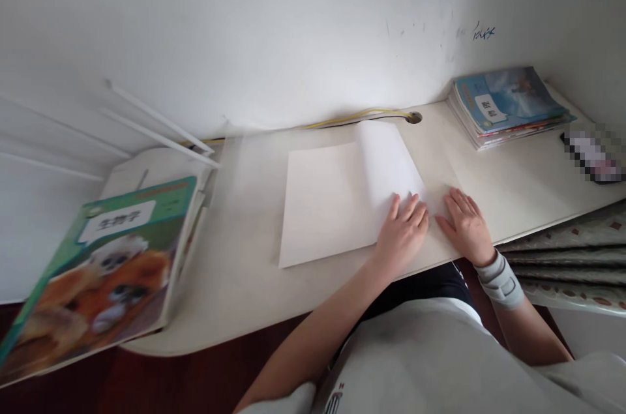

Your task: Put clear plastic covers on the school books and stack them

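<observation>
A white sheet of paper lies on the cream desk, with a second layer or folded flap lifted slightly along its right side. My left hand rests with spread fingers on the paper's lower right part. My right hand lies flat on the desk just right of the paper, its fingertips close to the paper's edge. A grey wrist brace wraps my right wrist. Neither hand visibly grips anything.
A green-bordered textbook with an animal cover leans over the desk's left edge. A stack of books sits at the back right, beside a pixelated object. A yellow cable enters a desk grommet.
</observation>
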{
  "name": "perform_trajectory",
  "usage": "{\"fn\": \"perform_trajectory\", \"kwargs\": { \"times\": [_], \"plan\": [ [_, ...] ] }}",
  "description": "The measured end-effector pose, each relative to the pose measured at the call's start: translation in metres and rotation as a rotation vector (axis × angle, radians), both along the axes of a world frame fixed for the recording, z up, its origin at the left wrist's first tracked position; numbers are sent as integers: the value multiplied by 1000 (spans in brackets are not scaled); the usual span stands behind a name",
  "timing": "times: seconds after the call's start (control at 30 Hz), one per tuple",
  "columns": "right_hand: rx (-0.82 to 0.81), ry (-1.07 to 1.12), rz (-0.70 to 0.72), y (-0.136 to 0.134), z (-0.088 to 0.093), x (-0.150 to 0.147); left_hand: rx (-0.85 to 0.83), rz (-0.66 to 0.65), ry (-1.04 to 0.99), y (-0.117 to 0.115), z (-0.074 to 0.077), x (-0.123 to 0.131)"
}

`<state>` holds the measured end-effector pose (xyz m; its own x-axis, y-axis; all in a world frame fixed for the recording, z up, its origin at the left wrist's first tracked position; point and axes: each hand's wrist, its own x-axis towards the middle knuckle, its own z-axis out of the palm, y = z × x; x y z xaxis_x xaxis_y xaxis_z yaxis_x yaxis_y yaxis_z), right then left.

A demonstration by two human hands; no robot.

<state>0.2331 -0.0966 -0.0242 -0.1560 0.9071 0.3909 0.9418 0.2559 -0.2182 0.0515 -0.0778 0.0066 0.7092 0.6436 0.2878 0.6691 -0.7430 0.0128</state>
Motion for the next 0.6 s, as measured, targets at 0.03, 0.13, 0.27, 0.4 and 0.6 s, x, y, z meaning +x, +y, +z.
{"fn": "perform_trajectory", "kwargs": {
  "times": [0.03,0.13,0.27,0.4,0.6],
  "plan": [
    [2,9,-2,0,0,0,-3,-16,-5,0,0,2],
    [13,35,-8,0,0,1,-11,-29,-11,1,1,5],
    [6,10,7,0,-1,1,-18,19,-39,2,6,-5],
    [-23,-15,1,0,-1,-2,-13,28,-72,0,8,-16],
    [-44,-24,-24,0,1,-5,-37,15,-73,-3,1,-15]
  ]
}}
